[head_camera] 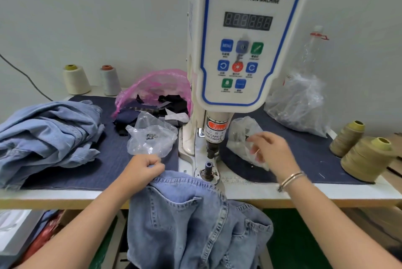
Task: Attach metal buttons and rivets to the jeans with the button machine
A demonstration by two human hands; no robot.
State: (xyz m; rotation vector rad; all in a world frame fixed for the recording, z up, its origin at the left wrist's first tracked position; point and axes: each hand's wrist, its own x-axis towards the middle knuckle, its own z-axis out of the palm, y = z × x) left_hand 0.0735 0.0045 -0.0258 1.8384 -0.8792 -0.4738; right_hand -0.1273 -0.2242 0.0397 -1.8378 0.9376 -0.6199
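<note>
Here the left hand (144,167) makes a tight grip, fingers curled on the top edge of the jeans (187,214), pinching the denim at the front edge of the bench (326,192). The jeans lie with their upper edge on the bench just before the lower die (208,169) of the button machine (243,38), and the rest hangs down over the bench edge toward the floor. The right hand (273,151), a bracelet (290,180) at its wrist, reaches into a small clear bag (241,136) lying on the dark cloth mat (304,160) to the right of the machine's column; its fingers are blurred and partly behind the plastic, so I cannot tell whether that grip is wide, narrow or holding a piece. The punch (212,148) stands above the die, apart from it, with no cloth between them.

Left of the column lies another clear bag (152,138) with small metal pieces inside. Behind it a pink bag (152,86) spills dark fabric scraps (171,103). At the far left a heap of light denim (50,136) rests on the mat. Two pale thread cones (76,79) stand at the back left, two olive cones (367,157) at the right edge, and a large crumpled clear bag (298,103) sits behind the right hand.
</note>
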